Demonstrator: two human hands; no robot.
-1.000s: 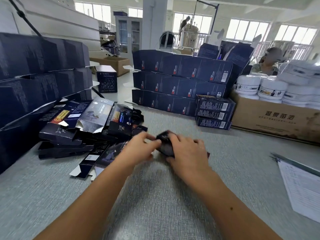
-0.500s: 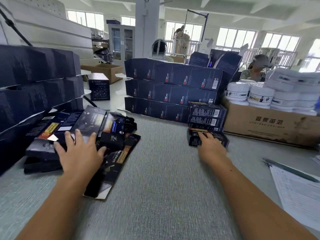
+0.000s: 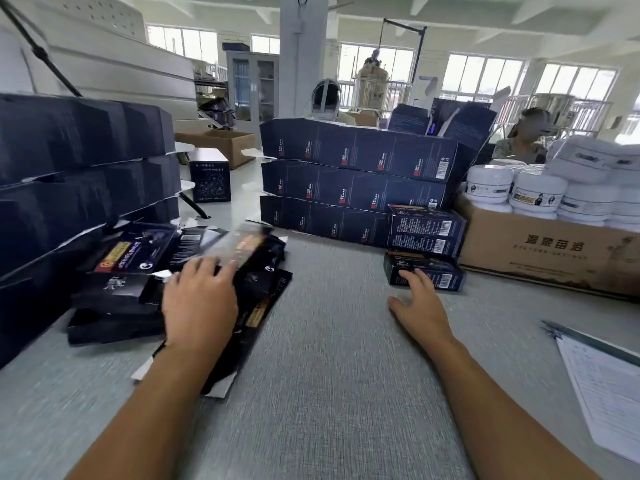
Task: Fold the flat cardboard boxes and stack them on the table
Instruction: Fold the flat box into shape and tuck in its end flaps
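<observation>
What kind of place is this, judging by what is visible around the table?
Probably a packing workshop in a small factory: rows of folded dark boxes are stacked on the table, white jars sit on a brown carton, and a steel tank stands by the windows.

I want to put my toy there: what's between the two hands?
In the head view, a flat box pokes out beside the left hand; from there to the right hand is only bare grey table.
</observation>
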